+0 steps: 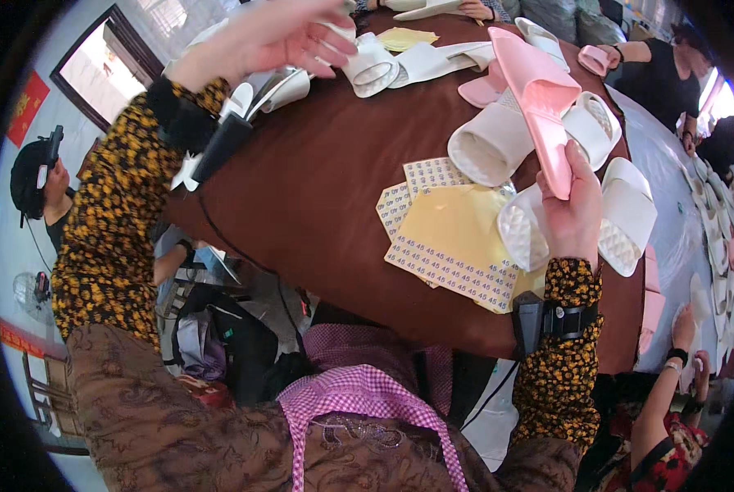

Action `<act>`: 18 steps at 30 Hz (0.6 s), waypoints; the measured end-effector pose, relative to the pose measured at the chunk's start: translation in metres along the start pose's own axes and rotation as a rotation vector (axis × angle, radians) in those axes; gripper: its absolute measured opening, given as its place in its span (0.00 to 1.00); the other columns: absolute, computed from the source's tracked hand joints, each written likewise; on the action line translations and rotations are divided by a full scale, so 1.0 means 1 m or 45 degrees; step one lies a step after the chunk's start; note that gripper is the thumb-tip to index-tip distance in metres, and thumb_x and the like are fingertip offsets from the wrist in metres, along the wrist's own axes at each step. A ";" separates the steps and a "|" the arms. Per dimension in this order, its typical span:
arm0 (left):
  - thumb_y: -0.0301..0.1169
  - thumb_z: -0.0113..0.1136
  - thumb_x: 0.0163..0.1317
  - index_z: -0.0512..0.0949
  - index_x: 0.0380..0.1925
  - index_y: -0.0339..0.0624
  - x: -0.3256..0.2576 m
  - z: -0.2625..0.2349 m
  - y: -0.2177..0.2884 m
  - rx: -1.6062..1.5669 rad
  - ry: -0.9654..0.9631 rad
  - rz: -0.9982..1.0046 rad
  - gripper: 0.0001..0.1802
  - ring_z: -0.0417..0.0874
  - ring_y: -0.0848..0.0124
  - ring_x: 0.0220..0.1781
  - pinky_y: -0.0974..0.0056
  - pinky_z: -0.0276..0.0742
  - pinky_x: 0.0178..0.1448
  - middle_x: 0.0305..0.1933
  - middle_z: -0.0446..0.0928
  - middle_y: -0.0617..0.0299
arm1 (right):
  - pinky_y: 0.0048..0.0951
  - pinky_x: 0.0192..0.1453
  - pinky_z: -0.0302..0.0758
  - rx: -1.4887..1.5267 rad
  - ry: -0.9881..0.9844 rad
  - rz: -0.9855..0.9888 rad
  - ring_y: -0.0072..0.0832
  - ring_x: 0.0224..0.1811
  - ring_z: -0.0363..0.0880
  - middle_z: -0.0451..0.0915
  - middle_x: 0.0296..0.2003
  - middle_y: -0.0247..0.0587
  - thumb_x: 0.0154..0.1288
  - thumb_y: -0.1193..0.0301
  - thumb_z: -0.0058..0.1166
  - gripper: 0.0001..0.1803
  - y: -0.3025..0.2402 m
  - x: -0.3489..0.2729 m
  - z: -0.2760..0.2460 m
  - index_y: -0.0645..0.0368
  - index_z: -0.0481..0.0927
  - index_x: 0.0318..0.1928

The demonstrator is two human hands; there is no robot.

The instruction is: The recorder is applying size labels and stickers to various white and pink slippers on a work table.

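Pink foam slipper (539, 102) gripped in right hand (576, 215), frame right. Left hand (272, 37) upper left, fingers curled at white slipper (372, 70); grasp unclear. Yellow sticker sheets (453, 238) mostly full, white slippers (547, 164) piled.

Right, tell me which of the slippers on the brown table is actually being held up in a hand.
The pink foam slipper, gripped at its lower end by the right hand; it stands raised above the white slippers, which lie on the table.

The right grip (576, 209) holds a pink slipper (539, 98) upright; sticker sheets (457, 238) lie on the tabletop (301, 189) just left of it.
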State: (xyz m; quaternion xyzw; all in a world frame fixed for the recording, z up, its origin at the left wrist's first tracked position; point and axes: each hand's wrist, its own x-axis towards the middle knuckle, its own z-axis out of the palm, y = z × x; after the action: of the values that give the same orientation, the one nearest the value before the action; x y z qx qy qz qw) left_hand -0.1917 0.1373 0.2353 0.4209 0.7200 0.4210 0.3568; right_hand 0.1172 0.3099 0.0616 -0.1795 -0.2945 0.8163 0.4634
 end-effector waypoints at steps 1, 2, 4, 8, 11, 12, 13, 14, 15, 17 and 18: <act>0.51 0.48 0.70 0.72 0.50 0.35 -0.008 -0.001 0.012 0.013 0.033 0.037 0.27 0.85 0.65 0.40 0.63 0.84 0.42 0.42 0.81 0.50 | 0.22 0.29 0.74 0.007 0.011 0.001 0.23 0.31 0.79 0.80 0.37 0.36 0.71 0.67 0.49 0.10 0.001 0.000 0.000 0.60 0.73 0.47; 0.48 0.47 0.71 0.68 0.49 0.29 -0.008 -0.010 0.022 -0.118 0.023 0.008 0.27 0.83 0.48 0.41 0.45 0.82 0.42 0.43 0.78 0.36 | 0.22 0.29 0.74 0.012 0.015 0.001 0.23 0.31 0.79 0.80 0.37 0.36 0.71 0.67 0.49 0.10 0.004 0.002 -0.001 0.60 0.73 0.47; 0.48 0.44 0.71 0.66 0.52 0.28 -0.006 -0.011 0.050 -0.050 0.070 0.032 0.29 0.83 0.47 0.40 0.46 0.81 0.44 0.42 0.78 0.36 | 0.24 0.29 0.74 0.045 -0.027 0.014 0.25 0.31 0.80 0.80 0.38 0.37 0.71 0.67 0.49 0.11 0.003 0.003 -0.002 0.61 0.73 0.47; 0.43 0.46 0.72 0.69 0.50 0.31 0.034 0.009 0.073 0.044 0.210 0.079 0.22 0.84 0.57 0.34 0.50 0.82 0.37 0.33 0.80 0.49 | 0.30 0.33 0.76 0.060 -0.021 -0.104 0.29 0.36 0.81 0.81 0.41 0.40 0.71 0.68 0.49 0.14 0.009 0.009 -0.009 0.64 0.74 0.51; 0.49 0.51 0.69 0.76 0.46 0.36 0.074 0.046 0.063 0.272 0.065 0.209 0.24 0.83 0.68 0.37 0.64 0.83 0.42 0.42 0.81 0.53 | 0.29 0.37 0.78 0.118 0.034 -0.151 0.29 0.40 0.82 0.81 0.44 0.41 0.72 0.68 0.47 0.15 0.003 0.005 -0.006 0.64 0.73 0.53; 0.48 0.51 0.68 0.76 0.45 0.36 0.093 0.052 0.056 0.315 0.073 0.174 0.23 0.83 0.69 0.38 0.64 0.83 0.40 0.41 0.81 0.53 | 0.29 0.38 0.78 0.136 0.048 -0.143 0.29 0.41 0.82 0.81 0.44 0.41 0.72 0.68 0.47 0.15 0.001 0.001 -0.002 0.64 0.73 0.53; 0.48 0.51 0.68 0.75 0.44 0.34 0.107 0.051 0.044 0.478 -0.146 0.349 0.24 0.83 0.69 0.39 0.65 0.84 0.39 0.42 0.81 0.52 | 0.29 0.39 0.78 0.139 0.031 -0.144 0.29 0.42 0.82 0.81 0.44 0.41 0.72 0.68 0.47 0.15 -0.002 -0.001 -0.002 0.64 0.72 0.53; 0.50 0.48 0.69 0.74 0.43 0.30 0.127 0.064 0.029 0.551 -0.156 0.408 0.27 0.84 0.68 0.38 0.65 0.84 0.39 0.44 0.80 0.52 | 0.28 0.39 0.78 0.133 0.030 -0.153 0.29 0.42 0.82 0.80 0.45 0.41 0.72 0.68 0.46 0.15 -0.004 0.000 -0.005 0.64 0.72 0.53; 0.43 0.50 0.69 0.73 0.42 0.30 0.147 0.069 0.012 0.643 -0.146 0.341 0.22 0.84 0.67 0.38 0.66 0.84 0.38 0.43 0.79 0.52 | 0.28 0.39 0.78 0.143 0.021 -0.162 0.28 0.43 0.82 0.80 0.45 0.41 0.72 0.68 0.46 0.15 -0.002 -0.001 0.000 0.64 0.73 0.52; 0.39 0.48 0.69 0.75 0.35 0.32 0.178 0.102 -0.010 0.588 -0.169 0.349 0.18 0.84 0.68 0.31 0.66 0.83 0.34 0.29 0.79 0.55 | 0.29 0.45 0.78 0.114 0.024 -0.188 0.28 0.44 0.81 0.80 0.46 0.40 0.72 0.68 0.46 0.15 -0.010 -0.005 -0.007 0.65 0.72 0.52; 0.45 0.53 0.65 0.77 0.20 0.37 0.193 0.096 -0.037 0.554 -0.101 0.488 0.23 0.79 0.71 0.21 0.67 0.73 0.24 0.18 0.76 0.61 | 0.29 0.48 0.78 0.118 -0.010 -0.164 0.28 0.46 0.81 0.80 0.46 0.40 0.72 0.68 0.46 0.15 -0.006 -0.006 0.002 0.65 0.73 0.52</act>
State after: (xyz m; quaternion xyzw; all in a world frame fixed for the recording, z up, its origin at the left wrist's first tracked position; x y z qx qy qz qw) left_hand -0.1954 0.3302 0.1332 0.6320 0.6861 0.2996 0.2001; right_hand 0.1232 0.3066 0.0672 -0.1351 -0.2691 0.7983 0.5216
